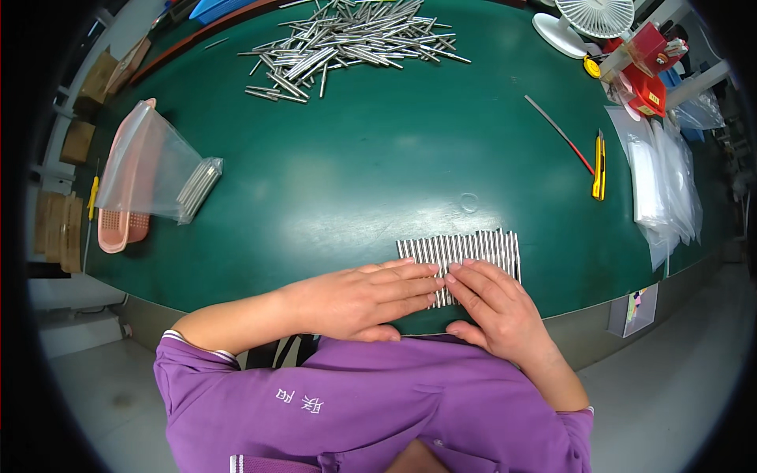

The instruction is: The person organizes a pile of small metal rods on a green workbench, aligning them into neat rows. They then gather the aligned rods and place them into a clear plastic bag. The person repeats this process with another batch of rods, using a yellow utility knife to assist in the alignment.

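A row of short metal rods (477,246) lies side by side at the near edge of the green table (331,181). Across the left part of this row rests my left hand (359,299), palm down with its fingers stretched out to the right. My right hand (501,311) lies flat over the middle and right part, fingers pointing up and left. The fingertips of both hands almost meet over the rods, and parts of the row are hidden beneath them. Neither hand is wrapped round anything.
A loose heap of rods (347,49) lies at the far side. On the left, a clear bag holding rods (199,189) leans over a pink basket (114,230). To the right are a yellow utility knife (599,169), a thin red-ended stick (579,157), clear plastic bags (662,181) and a fan (595,14).
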`<state>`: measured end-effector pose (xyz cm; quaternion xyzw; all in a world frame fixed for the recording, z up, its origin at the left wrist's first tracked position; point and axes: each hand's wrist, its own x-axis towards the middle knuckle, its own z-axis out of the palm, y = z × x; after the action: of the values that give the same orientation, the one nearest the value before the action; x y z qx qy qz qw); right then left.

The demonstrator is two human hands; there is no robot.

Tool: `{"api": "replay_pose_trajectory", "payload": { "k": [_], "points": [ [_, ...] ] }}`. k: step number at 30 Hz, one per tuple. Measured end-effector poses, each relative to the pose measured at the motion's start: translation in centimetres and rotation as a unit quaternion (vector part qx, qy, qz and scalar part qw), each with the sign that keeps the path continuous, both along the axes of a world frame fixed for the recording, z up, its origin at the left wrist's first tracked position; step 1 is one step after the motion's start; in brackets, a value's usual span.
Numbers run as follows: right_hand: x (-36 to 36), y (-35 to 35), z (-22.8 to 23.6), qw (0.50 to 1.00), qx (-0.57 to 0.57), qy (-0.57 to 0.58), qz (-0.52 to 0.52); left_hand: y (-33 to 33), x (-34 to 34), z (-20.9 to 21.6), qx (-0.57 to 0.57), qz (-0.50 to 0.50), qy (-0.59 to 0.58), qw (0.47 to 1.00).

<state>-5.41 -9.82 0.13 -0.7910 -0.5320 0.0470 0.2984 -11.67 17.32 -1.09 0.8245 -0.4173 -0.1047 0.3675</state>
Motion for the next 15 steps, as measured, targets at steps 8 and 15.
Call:
{"api": "replay_pose_trajectory", "payload": {
  "k": [8, 15],
  "points": [
    [-0.5, 0.9, 0.1, 1.0, -0.011, 0.01, 0.016, 1.0, -0.7, 0.0, -0.013, 0.007, -0.003, 1.0],
    [-0.2, -0.2, -0.1, 1.0, -0.002, 0.002, 0.004, -0.2, 0.5, 0.9, 0.029, -0.002, 0.008, 1.0]
  ]
}}
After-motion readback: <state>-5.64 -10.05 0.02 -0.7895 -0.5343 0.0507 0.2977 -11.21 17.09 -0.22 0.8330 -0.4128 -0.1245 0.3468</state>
